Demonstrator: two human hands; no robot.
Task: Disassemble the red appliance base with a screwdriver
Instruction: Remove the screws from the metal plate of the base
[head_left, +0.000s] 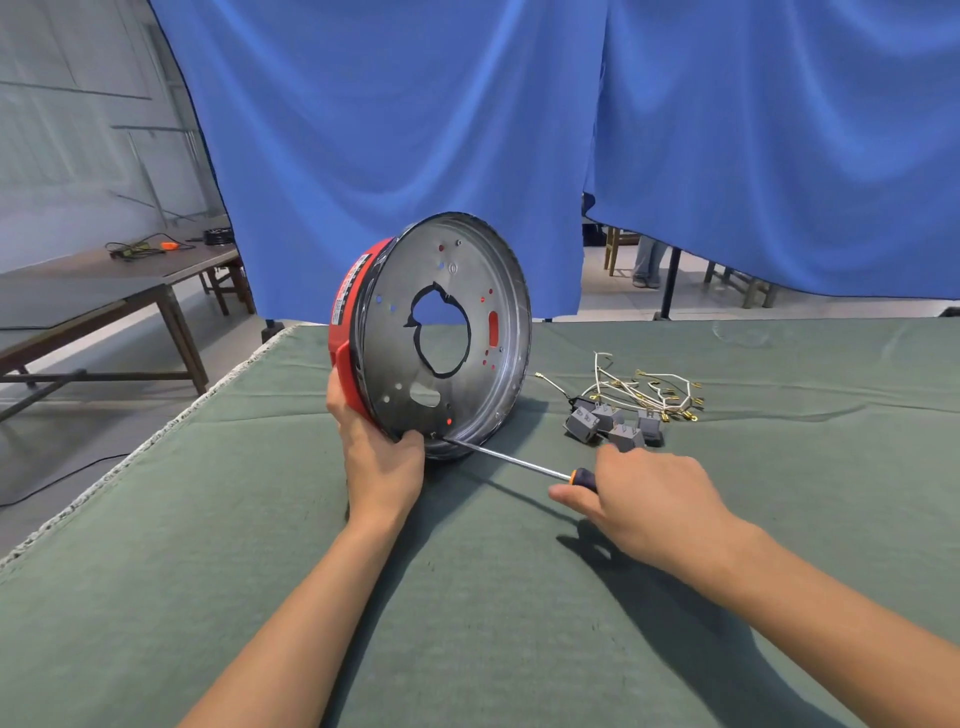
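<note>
Right hand (644, 499), lower right: fingers curled round screwdriver (511, 458) handle, tip at rim of red appliance base (431, 332). Base on edge, frame centre, on green table (260, 519); left hand (382, 462) grips its lower rim.

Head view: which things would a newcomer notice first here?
The red appliance base stands on its edge on the green table, metal inside facing the camera, gripped by the left hand. The right hand holds a screwdriver to its lower rim. Behind hang blue curtains.

green cloth-covered worktop (519, 597), red appliance base (410, 338) standing on edge mid-left, grey connector blocks (613, 423) plus tangled wires (644, 389) right
</note>
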